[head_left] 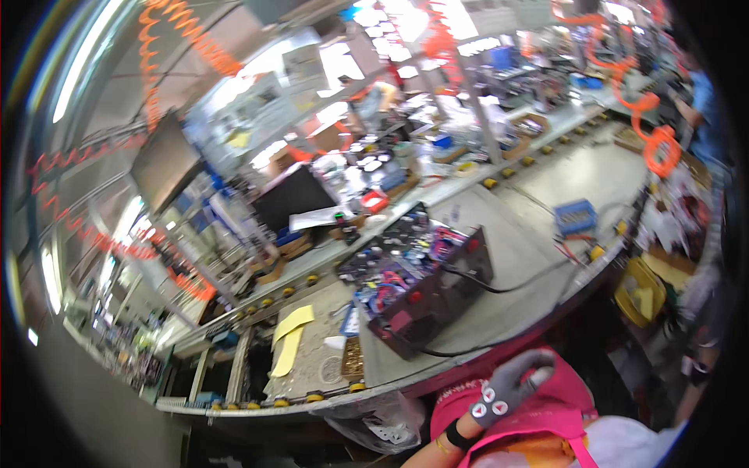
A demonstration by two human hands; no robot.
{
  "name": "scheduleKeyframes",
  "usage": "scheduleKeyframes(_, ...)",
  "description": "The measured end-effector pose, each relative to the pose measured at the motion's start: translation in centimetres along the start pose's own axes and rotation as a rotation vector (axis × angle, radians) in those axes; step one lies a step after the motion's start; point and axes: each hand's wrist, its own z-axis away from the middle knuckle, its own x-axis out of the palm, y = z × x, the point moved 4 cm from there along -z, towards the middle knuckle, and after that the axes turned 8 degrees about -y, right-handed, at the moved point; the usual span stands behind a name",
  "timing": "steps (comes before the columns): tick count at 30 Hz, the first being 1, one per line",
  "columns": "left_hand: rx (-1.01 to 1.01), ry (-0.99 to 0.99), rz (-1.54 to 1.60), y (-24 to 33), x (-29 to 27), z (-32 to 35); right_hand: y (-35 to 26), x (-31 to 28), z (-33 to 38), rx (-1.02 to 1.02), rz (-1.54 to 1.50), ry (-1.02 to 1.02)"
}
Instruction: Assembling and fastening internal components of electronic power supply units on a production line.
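My left hand (503, 392), in a grey glove with round white stickers on its back, is in front of my pink apron (452, 409). Its fingers curve to the right, the thumb stands apart from them, and nothing shows between them. My right hand is out of view. Beyond the left hand, apart from it, an uncovered dark metal device housing (425, 312) rests on the worktop (499, 300). Coloured wires and components (402, 285) fill it. A black cable (511, 287) runs out from it to the right.
A blue box-shaped part (575, 218) with red wires lies to the right. Yellow paper sheets (291, 343) and a tray of small brass-coloured parts (353, 360) lie left. A yellow bin (640, 292) stands at the right; orange coiled hoses (195, 43) hang overhead. A person (706, 117) is at far right.
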Motion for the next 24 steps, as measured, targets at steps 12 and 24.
scheduleKeyframes(12,0.054,0.345,0.591,0.3,-1.2,3.8,-2.3,32.1,3.6,0.269,-0.95,-0.74)
scheduleKeyframes(24,0.466,0.669,0.575,3.9,-7.2,7.5,4.4,28.0,6.4,0.645,-0.161,-1.576)
